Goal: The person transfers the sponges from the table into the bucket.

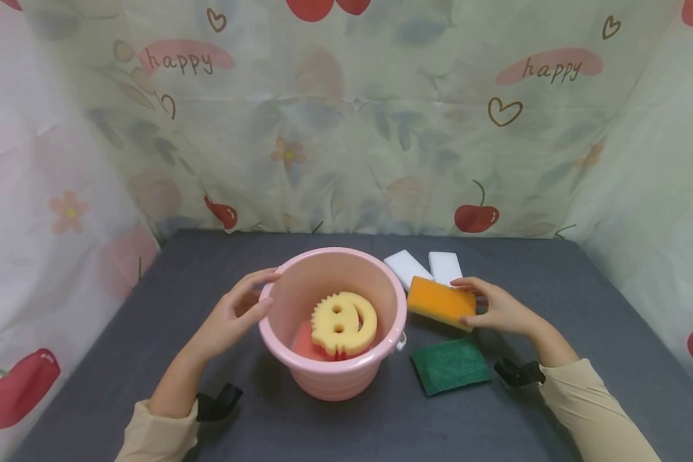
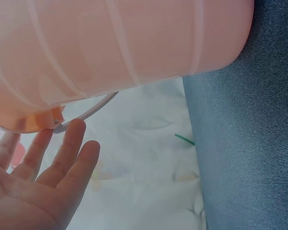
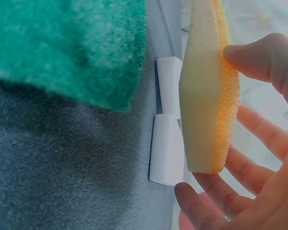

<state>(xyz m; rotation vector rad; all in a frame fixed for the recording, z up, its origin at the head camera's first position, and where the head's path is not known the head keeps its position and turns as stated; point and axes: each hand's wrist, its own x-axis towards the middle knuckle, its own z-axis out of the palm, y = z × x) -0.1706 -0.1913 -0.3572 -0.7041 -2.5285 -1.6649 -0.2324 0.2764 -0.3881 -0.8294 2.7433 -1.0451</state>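
In the head view a pink bucket [image 1: 336, 385] stands in the middle of the table. My left hand [image 1: 239, 314] is at its left rim with extended fingers, the fingertips against or just beside the edge; the left wrist view shows them spread near the handle mount. A yellow smiley-face sponge [image 1: 349, 321] lies inside, over a red piece [image 1: 306, 343] that is partly hidden. My right hand [image 1: 502, 308] pinches a two-layer sponge [image 1: 441, 300], orange on one face and pale yellow on the other, between thumb and fingers. It is held to the right of the bucket.
Two white blocks [image 1: 405, 268] [image 1: 446, 266] lie behind the held sponge. A green scouring pad [image 1: 452, 366] lies on the dark tabletop in front of it. The bucket's handle [image 2: 93, 109] hangs at its side. Printed curtains [image 1: 352, 160] close off the back and sides.
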